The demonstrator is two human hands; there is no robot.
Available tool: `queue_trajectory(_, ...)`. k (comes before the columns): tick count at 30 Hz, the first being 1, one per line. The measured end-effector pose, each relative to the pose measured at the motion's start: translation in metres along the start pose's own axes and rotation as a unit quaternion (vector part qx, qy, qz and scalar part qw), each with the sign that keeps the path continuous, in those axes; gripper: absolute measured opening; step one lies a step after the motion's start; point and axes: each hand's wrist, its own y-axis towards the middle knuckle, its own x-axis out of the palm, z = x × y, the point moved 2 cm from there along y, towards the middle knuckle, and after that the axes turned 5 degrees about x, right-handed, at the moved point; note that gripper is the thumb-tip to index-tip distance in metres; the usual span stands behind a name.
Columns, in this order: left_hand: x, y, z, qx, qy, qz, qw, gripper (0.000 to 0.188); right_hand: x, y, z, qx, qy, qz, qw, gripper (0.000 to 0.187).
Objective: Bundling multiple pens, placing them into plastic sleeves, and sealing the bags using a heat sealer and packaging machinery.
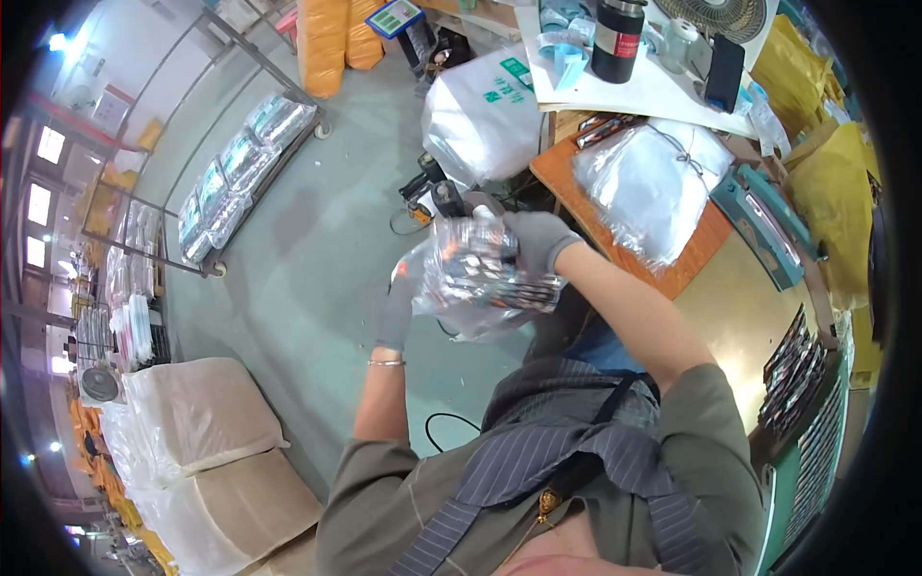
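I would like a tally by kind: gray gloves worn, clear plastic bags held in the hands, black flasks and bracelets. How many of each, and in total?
Gray gloves: 2
Held clear plastic bag: 1
Black flask: 1
Bracelet: 1
Total: 5

Grey gloves (pixel 392 315), silvery left-wrist bracelet (pixel 387 363), olive-grey sleeves (pixel 709 422), dark pinstriped apron (pixel 514 468), small pendant (pixel 548 501), probably gold-coloured.

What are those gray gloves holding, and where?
A shiny plastic bag: the left hand has its left side, the right hand its upper right. Exact finger spots are blurry.
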Motion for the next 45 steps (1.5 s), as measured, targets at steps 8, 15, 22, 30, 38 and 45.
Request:
queue_trajectory(8,0.001,-0.021,0.042,0.191,0.064,-0.005,0.979,0.048,-0.02,0.005,-0.021,0.002,0.58,0.096,0.809,0.048)
queue_trajectory(15,-0.01,-0.021,0.037,0.033,-0.264,0.036,0.963,0.04,0.027,0.001,-0.009,-0.024,0.187,-0.076,0.979,0.04)
queue_trajectory(22,-0.014,-0.009,0.001,-0.062,-0.257,-0.002,0.964,0.036,0.052,0.034,0.068,0.019,-0.211,-0.144,0.967,0.045)
queue_trajectory(30,-0.049,0.06,-0.004,0.293,-0.067,0.153,0.941,0.016,-0.099,-0.048,0.026,-0.099,-0.031,0.345,0.933,0.047)
queue_trajectory(38,0.203,-0.095,0.237,0.531,-0.052,-0.269,0.802,0.023,0.029,-0.304,0.07,0.229,0.275,0.215,0.909,0.037)
queue_trajectory(45,0.341,-0.016,0.262,0.535,0.202,-0.531,0.625,0.018,0.057,-0.441,0.048,0.398,0.367,0.347,0.766,0.032)
